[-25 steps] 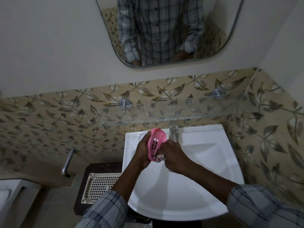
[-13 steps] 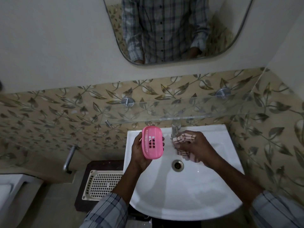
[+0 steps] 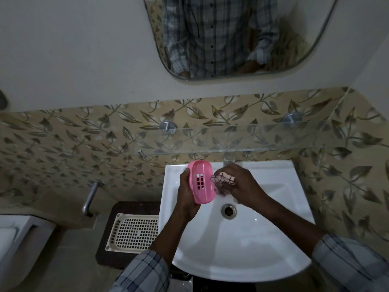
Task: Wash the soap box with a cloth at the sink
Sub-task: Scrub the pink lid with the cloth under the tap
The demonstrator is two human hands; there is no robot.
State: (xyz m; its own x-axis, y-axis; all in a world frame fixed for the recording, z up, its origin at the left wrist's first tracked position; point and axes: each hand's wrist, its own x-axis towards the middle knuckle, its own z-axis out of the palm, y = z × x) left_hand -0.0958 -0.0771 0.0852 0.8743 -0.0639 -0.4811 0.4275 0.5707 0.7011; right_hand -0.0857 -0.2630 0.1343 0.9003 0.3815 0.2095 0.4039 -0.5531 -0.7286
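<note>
Pink soap box (image 3: 202, 182), gripped by left hand (image 3: 186, 197) over sink (image 3: 242, 249); cloth (image 3: 224, 178) bunched in right hand (image 3: 242, 184), touching box's right edge.

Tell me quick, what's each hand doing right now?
Left hand: grips the pink soap box.
Right hand: holds the bunched cloth.

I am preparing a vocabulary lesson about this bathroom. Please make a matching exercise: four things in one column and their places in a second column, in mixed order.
1 soap box
2 cloth
3 drain
4 perforated tray

a on a dark stand beside the sink
b held in the left hand
c at the sink's bottom
d bunched in the right hand

Pairs: 1-b, 2-d, 3-c, 4-a
</note>
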